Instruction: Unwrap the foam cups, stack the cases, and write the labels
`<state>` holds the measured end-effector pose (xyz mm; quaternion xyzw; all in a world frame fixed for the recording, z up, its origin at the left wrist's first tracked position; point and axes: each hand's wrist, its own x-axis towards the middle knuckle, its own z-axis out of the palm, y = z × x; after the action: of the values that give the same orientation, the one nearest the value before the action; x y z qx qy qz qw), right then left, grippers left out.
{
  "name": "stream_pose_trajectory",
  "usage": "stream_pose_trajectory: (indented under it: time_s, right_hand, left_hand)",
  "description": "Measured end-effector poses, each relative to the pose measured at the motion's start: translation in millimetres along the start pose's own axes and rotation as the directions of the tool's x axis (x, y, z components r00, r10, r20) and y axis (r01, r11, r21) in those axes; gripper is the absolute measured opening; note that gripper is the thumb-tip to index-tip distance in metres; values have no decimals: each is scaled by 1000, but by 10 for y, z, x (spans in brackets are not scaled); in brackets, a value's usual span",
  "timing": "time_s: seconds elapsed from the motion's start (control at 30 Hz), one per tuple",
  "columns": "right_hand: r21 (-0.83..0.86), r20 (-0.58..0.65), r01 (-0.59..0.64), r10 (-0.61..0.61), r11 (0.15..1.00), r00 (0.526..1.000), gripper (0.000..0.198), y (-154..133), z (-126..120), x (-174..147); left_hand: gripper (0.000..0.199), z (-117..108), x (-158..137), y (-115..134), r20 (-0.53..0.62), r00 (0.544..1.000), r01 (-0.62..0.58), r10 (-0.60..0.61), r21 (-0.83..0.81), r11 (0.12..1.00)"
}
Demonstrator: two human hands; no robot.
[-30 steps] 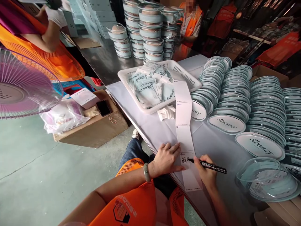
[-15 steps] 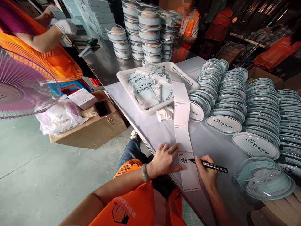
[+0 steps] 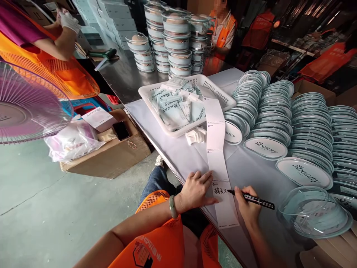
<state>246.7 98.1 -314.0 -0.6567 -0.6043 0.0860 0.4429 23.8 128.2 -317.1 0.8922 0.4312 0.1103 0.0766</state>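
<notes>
A long strip of white labels (image 3: 216, 162) runs from the white basket (image 3: 178, 132) down to the table's near edge. My left hand (image 3: 196, 190) lies on the strip's left side with its fingers stretched out. In my right hand (image 3: 248, 208) is a black marker pen (image 3: 259, 201), its tip at the right end of black handwritten characters on the nearest label. Packets printed "beauty" fill the basket. Beside it on the table lies a crumpled white tissue (image 3: 195, 136).
Rows of oval lids (image 3: 266, 147) stand on the right, near a clear plastic container (image 3: 315, 212). Stacked round containers (image 3: 178, 59) rise at the back. A fan (image 3: 28, 104) and a cardboard box (image 3: 111, 163) are on the left; several co-workers in orange vests stand around.
The marker has moved slightly right, and more strokes stand on the label. My left hand stays in place. At the left, a co-worker's gloved hand has shifted up and left.
</notes>
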Motion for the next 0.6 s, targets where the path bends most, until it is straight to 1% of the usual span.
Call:
stream_pose_trajectory:
  time_s: [0.1,0.27,0.37,0.5,0.53,0.6]
  right_hand:
    - [-13,14,-44,44,999,999,42,15,-5,-8]
    - [3,42,-33,33,999,999,42,35,-9,-18]
    - [7,52,-54,54,999,997,42,18,-9,-17]
    - [12,-48,-151,151,989,987,47,-21,-16,-2]
    - [11,-56,-180,181,984,982,48,-27,-18,4]
    - [2,-33,-218,218,976,975,50,-29,-21,17]
  left_hand:
    - [90,3,-2,-4,-3,1000,-2,2,2,1000]
    - [90,5,-3,-4,-8,1000,-4,4,2,1000]
    - [90,13,-3,-1,-16,1000,-2,2,4,1000]
    - [90,17,-2,1,-17,1000,1,-1,-6,1000]
    - [90,17,-2,1,-18,1000,2,-2,-8,1000]
    - [89,16,-2,-1,-19,1000,2,-2,-11,1000]
